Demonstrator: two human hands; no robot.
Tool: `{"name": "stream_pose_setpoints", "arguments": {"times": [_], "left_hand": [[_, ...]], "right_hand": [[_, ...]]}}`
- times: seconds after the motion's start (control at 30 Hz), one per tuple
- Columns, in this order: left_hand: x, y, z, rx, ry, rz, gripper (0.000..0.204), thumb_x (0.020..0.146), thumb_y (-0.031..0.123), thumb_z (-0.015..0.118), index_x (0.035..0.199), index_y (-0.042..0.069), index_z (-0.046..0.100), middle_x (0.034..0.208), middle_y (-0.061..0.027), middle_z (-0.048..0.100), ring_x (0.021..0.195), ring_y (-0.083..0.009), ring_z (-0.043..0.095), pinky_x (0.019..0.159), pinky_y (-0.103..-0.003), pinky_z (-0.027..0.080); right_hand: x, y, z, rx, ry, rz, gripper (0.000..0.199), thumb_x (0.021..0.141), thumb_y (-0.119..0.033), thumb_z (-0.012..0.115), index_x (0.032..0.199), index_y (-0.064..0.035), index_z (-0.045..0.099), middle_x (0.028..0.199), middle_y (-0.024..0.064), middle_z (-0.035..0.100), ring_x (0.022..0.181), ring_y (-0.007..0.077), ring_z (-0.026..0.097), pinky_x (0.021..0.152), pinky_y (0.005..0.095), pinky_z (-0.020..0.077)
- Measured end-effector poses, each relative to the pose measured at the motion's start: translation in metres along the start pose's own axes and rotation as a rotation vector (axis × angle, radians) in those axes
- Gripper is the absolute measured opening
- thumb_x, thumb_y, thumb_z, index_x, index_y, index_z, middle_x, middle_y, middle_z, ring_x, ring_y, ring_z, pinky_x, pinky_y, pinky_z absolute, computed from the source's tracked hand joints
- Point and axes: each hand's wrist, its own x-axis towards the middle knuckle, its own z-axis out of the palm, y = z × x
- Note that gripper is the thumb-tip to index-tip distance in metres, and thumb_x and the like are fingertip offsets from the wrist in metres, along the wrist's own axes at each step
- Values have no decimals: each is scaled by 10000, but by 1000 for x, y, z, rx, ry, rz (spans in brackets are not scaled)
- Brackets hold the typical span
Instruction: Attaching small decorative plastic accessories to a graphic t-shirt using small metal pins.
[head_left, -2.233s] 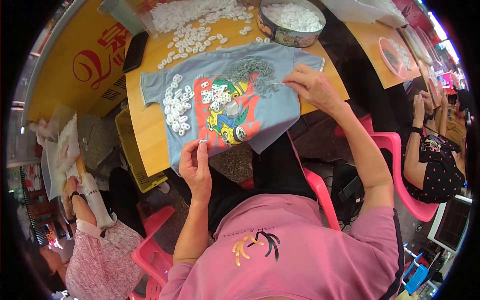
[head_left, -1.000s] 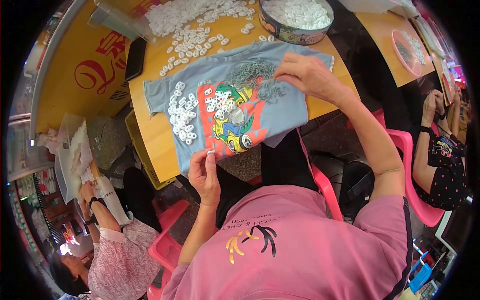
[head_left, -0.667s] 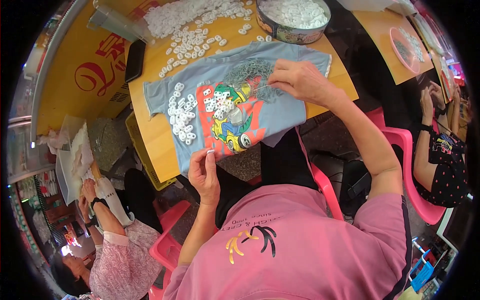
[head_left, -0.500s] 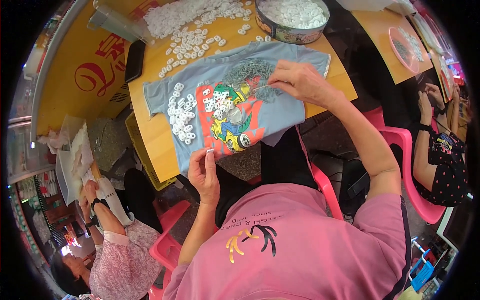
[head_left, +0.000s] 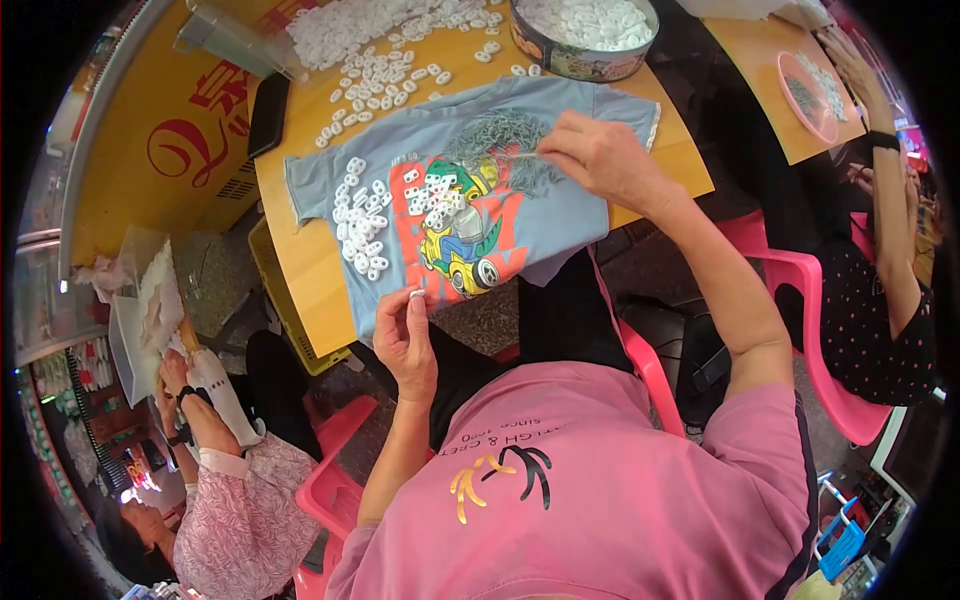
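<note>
1. Left hand (head_left: 405, 340): raised in front of torso, palm toward body, fingers curled; thumb + index tips pinched together at top, sth small and white between them.
2. Left forearm: comes up from lower edge, near vertical, elbow bent tight, bare below short pink sleeve.
3. Right hand (head_left: 600, 160): reached fwd and up, well apart from left hand, back of hand facing camera, knuckles bent, fingertips pointing left and pressed down, thumb tucked under; grip closed, contents not clear.
4. Right arm: extended, elbow only slightly bent, bare forearm running diagonally from right shoulder to wrist; wrist roughly straight.
</note>
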Motion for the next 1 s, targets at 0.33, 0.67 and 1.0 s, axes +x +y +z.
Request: {"name": "stream_pose_setpoints", "arguments": {"times": [0.33,0.67,1.0], "left_hand": [[0,-3,-1,15,7,1,122,1029,77,577,1119,0,609,1003,-63,669,903,-122,647,862,-272,518],[0,-3,1,13,9,18,106,1024,54,572,1109,2,609,990,-52,659,894,-109,641,842,-258,514],[0,-5,0,8,24,22,92,1017,42,577,1094,3,608,986,-45,649,886,-105,634,826,-253,510]], "right_hand": [[-30,10,-25,62,-74,-8,95,885,-101,694,954,-35,688,896,96,614,838,300,640,721,393,503],[-28,9,-18,32,-21,5,84,895,-99,689,947,-33,684,894,99,612,831,292,639,711,387,500],[-14,-3,-8,4,-87,-29,89,881,-95,697,951,-40,697,897,93,631,838,296,651,710,387,506]]}}
